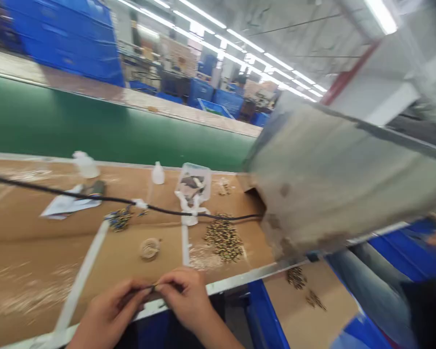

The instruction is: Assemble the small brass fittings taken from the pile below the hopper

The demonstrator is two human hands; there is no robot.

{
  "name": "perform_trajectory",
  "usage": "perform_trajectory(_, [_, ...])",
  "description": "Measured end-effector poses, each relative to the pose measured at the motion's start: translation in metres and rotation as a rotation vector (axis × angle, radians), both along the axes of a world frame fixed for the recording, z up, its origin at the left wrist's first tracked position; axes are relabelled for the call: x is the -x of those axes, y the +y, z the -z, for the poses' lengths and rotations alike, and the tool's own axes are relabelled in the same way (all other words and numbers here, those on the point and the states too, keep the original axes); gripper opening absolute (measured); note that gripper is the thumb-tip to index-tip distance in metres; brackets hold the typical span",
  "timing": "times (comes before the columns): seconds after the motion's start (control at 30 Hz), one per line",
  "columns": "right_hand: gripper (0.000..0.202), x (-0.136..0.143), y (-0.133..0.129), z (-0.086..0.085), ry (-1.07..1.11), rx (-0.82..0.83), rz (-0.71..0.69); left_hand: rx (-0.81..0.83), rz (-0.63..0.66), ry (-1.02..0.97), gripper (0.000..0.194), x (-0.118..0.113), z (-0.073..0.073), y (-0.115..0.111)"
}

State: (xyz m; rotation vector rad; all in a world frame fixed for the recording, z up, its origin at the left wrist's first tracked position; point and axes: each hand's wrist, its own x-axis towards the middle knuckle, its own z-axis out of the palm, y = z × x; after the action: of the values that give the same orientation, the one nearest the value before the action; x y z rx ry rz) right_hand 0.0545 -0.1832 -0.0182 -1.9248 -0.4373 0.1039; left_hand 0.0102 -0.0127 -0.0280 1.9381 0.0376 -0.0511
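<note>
Grip nearly closed, my left hand and right hand pinch one small piece; moving it needs steadiness.

Left hand and right hand, bare, at the lower centre of the frame, thumbs and index fingers pinched, their fingertips nearly meeting. The left hand reaches in from the lower left; the right forearm slants up and leftward from the bottom edge, the wrist slightly bent.
</note>
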Motion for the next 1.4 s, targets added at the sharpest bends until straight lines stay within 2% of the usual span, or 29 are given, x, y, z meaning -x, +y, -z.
perform_trajectory(0.1, [0.010, -0.0012, -0.0039, -0.0042, 0.034, -0.020, -0.044, 0.009, 0.019, 0.061, 0.025, 0.0041, -0.0042, -0.0013])
perform_trajectory(0.23, [0.010, 0.0006, -0.0057, -0.0056, 0.077, -0.032, -0.078, -0.019, -0.001, 0.036, 0.022, 0.0026, -0.0066, -0.0057])
perform_trajectory(0.47, [0.010, 0.0010, -0.0052, -0.0078, 0.093, -0.001, -0.075, -0.009, -0.002, 0.040, 0.021, 0.0040, -0.0039, -0.0041])
perform_trajectory(0.9, [0.011, 0.0009, -0.0060, -0.0080, 0.114, 0.004, -0.094, -0.003, -0.007, 0.045, 0.020, 0.0047, -0.0102, -0.0065])
perform_trajectory(1.4, [0.010, 0.0001, -0.0060, -0.0084, 0.090, 0.015, -0.090, 0.012, -0.010, 0.042, 0.020, 0.0022, -0.0076, -0.0054])
